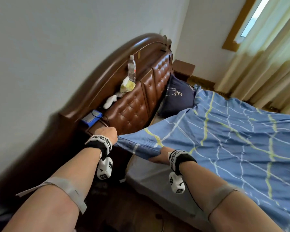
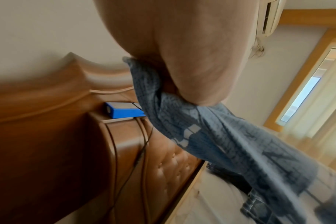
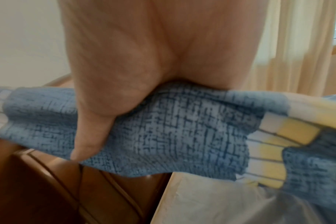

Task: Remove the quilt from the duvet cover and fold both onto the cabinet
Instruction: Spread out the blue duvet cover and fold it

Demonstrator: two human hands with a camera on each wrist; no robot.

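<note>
Blue cotton duvet cover (image 1: 224,139) with white and yellow lines lies spread on the bed; left hand (image 1: 105,132) and right hand (image 1: 159,155) both grip its near-left edge beside the brown tufted headboard (image 1: 132,108).

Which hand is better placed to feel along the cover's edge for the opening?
Probably the right hand. It grips the duvet cover partway along the raised edge, with free edge beyond it. The left hand holds the bunched corner by the headboard, so it should anchor.
</note>
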